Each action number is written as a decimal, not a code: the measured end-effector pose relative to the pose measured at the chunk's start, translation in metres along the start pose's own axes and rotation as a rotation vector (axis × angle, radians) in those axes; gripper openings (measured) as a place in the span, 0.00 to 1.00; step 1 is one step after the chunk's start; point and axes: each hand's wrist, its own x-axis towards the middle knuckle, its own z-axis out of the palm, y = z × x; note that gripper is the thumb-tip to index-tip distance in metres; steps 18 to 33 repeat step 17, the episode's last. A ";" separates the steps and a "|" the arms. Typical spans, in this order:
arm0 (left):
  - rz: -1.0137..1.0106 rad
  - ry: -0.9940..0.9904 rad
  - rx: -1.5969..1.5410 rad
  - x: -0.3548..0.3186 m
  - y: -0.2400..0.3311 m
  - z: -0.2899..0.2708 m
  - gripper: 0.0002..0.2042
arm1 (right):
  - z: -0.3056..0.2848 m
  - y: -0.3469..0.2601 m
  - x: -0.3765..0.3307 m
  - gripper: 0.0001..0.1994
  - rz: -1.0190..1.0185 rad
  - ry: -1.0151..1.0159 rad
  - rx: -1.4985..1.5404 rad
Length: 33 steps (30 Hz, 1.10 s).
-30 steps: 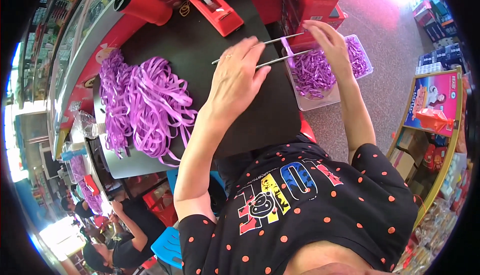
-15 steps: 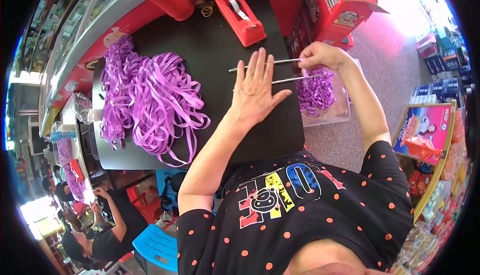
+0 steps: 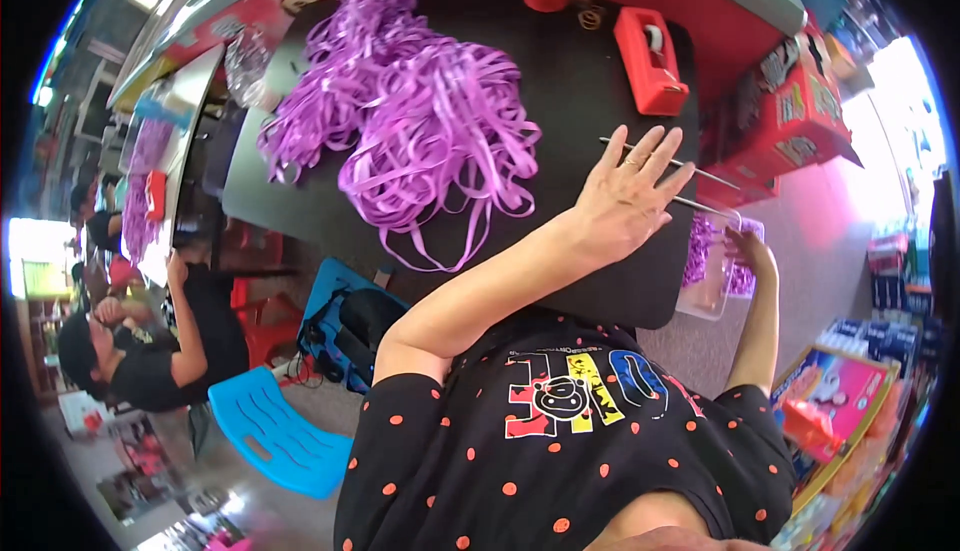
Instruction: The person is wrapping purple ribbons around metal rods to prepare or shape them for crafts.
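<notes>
Thin rods (image 3: 700, 173) lie under left hand (image 3: 625, 191).

Glossy purple plastic ribbon (image 3: 420, 131) heaped on a matt black tabletop (image 3: 560, 81). Thin bare-metal rods (image 3: 690, 166), smooth. Shiny red plastic tape dispenser (image 3: 650, 61); clear plastic tub (image 3: 705, 296).

Purple ribbons (image 3: 420, 131), black table (image 3: 560, 81), red tape dispenser (image 3: 650, 59).
</notes>
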 end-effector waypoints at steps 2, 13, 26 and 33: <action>-0.067 -0.035 0.078 -0.015 -0.012 -0.045 0.24 | 0.017 -0.010 -0.016 0.27 -0.072 0.058 0.094; -0.709 0.231 -0.170 -0.087 -0.168 -0.145 0.08 | 0.100 0.022 -0.063 0.08 -0.291 0.220 0.577; -0.699 0.185 -0.069 -0.062 -0.210 -0.133 0.12 | 0.150 0.011 -0.077 0.09 -0.171 0.136 0.874; -0.699 0.185 -0.069 -0.062 -0.210 -0.133 0.12 | 0.150 0.011 -0.077 0.09 -0.171 0.136 0.874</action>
